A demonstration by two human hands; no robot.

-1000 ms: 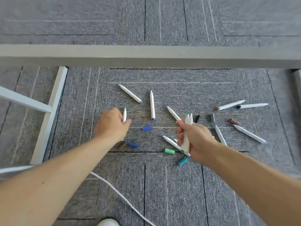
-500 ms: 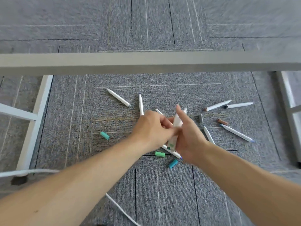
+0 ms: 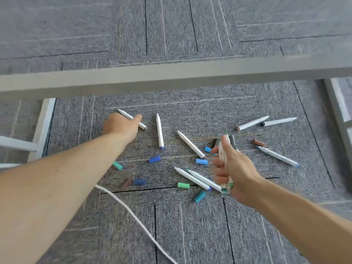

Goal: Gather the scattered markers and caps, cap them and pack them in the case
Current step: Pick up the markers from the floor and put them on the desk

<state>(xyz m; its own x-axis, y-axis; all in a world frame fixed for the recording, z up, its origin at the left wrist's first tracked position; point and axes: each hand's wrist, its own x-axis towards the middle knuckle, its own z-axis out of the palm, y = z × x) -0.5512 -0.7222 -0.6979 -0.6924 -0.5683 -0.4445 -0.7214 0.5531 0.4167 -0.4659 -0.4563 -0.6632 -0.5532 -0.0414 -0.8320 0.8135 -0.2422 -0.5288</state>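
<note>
White markers and loose coloured caps lie scattered on grey carpet. My left hand (image 3: 121, 125) reaches far left and curls over a grey-tipped marker (image 3: 142, 126), which sticks out on both sides of it. My right hand (image 3: 231, 168) grips an upright bundle of white markers (image 3: 222, 149). Loose markers include a blue-tipped one (image 3: 159, 130), another (image 3: 190, 143), a pair (image 3: 192, 177) by my right hand, and three at the right (image 3: 252, 122) (image 3: 279, 121) (image 3: 277, 156). Caps nearby: teal (image 3: 117, 165), blue (image 3: 154, 159), light blue (image 3: 201, 161), green (image 3: 183, 185). No case is in view.
A grey table bar (image 3: 171, 77) crosses the view just beyond the markers. White frame legs stand at the left (image 3: 44, 126) and right (image 3: 339, 111). A white cable (image 3: 133, 216) runs across the carpet under my left arm. More caps lie around: brown (image 3: 259, 143), dark blue (image 3: 139, 181), teal (image 3: 200, 196).
My left hand carried a marker to my right hand, left it in the bundle, then swung out left onto the grey-tipped marker. My right hand kept its grip and shifted slightly right.
</note>
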